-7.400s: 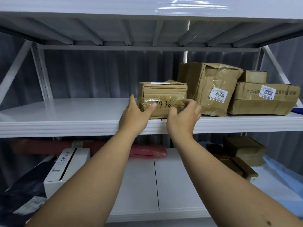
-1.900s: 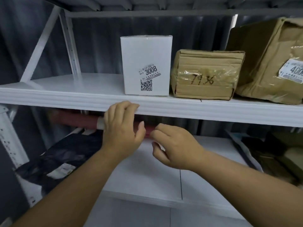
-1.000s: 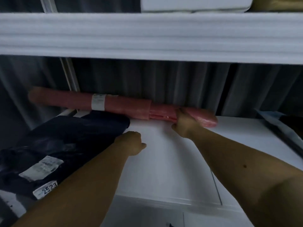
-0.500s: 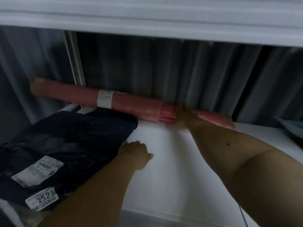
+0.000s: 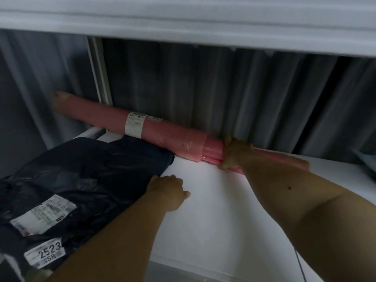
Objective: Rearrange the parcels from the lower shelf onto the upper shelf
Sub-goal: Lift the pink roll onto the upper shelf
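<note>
A long pink roll parcel (image 5: pixel 162 133) with a white label lies along the back of the white lower shelf (image 5: pixel 213 210). My right hand (image 5: pixel 237 153) grips the roll near its right part, fingers curled over it. My left hand (image 5: pixel 168 192) rests on the shelf surface, fingers loosely curled, touching the edge of a black plastic bag parcel (image 5: pixel 81 180) that lies at the left with white labels, one reading 2523. The front edge of the upper shelf (image 5: pixel 183 19) spans the top of the view; what stands on it is hidden.
A grey pleated curtain (image 5: pixel 203 88) hangs behind the shelf. A white upright post (image 5: pixel 99 74) stands at the back left. A bluish parcel edge (image 5: pixel 366 165) shows at the far right.
My view dropped from the upper shelf to the lower one. My right hand reached the pink roll and closed on it; my left hand settled on the shelf beside the black bag.
</note>
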